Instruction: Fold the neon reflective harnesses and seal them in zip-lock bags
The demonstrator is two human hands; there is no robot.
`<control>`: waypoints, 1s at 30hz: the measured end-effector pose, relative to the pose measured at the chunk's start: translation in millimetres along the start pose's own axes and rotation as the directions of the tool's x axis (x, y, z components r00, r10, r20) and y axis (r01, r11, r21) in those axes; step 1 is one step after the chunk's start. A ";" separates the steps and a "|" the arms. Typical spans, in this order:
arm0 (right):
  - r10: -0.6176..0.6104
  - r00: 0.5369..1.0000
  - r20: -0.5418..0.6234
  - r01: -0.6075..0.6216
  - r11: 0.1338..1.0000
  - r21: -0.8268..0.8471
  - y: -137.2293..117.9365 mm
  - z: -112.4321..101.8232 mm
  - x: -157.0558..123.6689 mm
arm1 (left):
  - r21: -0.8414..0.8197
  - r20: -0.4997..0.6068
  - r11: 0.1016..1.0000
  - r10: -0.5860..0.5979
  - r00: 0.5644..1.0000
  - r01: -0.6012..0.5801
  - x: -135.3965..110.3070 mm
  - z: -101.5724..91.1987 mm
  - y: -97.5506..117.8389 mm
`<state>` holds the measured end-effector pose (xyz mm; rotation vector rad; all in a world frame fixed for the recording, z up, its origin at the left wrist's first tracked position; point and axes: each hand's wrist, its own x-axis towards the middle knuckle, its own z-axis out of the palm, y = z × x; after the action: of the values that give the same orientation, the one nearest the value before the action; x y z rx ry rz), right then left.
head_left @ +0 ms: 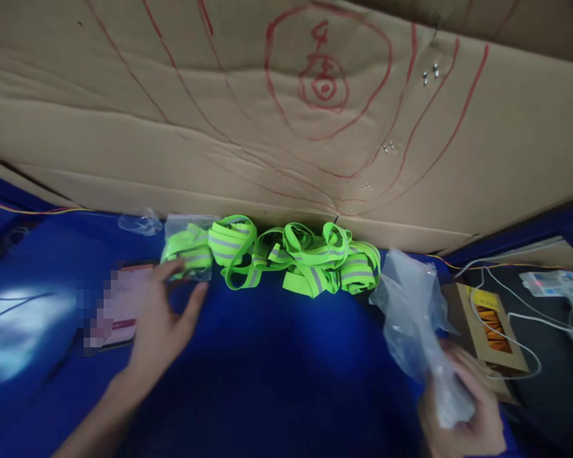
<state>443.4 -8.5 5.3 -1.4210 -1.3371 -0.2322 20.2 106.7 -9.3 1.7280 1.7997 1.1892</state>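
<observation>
At the left of the blue counter (pixel 267 362), a phone (pixel 117 308) with a partly blurred screen is lying at about nine o'clock from the left hand (pixel 169 315). Crumpled clear film (pixel 141 222) is resting behind it, towards eleven o'clock.

The left grip is standing open, thumb and fingers spread, with nothing visibly held. The bagged green strap (pixel 190 251) is lying directly ahead at one o'clock, and the fingers are overlapping its near edge in the view; actual contact is not being shown clearly. Of the two hands, the left is plainly sitting nearer to this bundle.

From the bag's right side, the loose green straps (pixel 315 256) with grey stripes are forming a coiled, looped row along the foot of the cardboard panel (pixel 138 152). The row's long axis is running from nine to three o'clock. Its left end is lying near the left thumb, while its right end is lying at about eleven o'clock from the right hand (pixel 465 397), the nearer hand there.

The right grip is closing around the gathered lower part of a clear plastic bag (pixel 410 305). The bag's long axis is pointing from five to eleven o'clock, its wide upper part extending towards the row's right end. A cardboard box (pixel 516 350) is sitting at one o'clock from that hand.
</observation>
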 end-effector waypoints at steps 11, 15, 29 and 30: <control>-0.332 0.895 0.297 0.407 0.881 -0.241 17.5 10.7 -1.1 | -0.025 0.419 0.869 0.459 0.784 -0.495 -57.1 42.1 46.0; -0.297 0.884 0.361 0.434 0.809 -0.396 32.5 -6.3 0.2 | 0.162 0.283 0.848 0.450 0.847 -0.504 -8.8 20.7 40.0; -0.196 0.539 0.819 0.536 0.830 -0.154 -14.7 21.7 -23.1 | 0.524 0.604 0.718 0.066 0.794 -0.458 120.0 25.5 15.0; -0.194 0.533 0.824 0.540 0.827 -0.155 -13.3 23.3 -23.9 | 0.532 0.600 0.716 0.057 0.798 -0.451 118.6 26.8 12.8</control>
<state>412.8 -7.5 -13.7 -1.6228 -2.4800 -0.1680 27.8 225.6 18.2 2.4602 1.7108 0.0091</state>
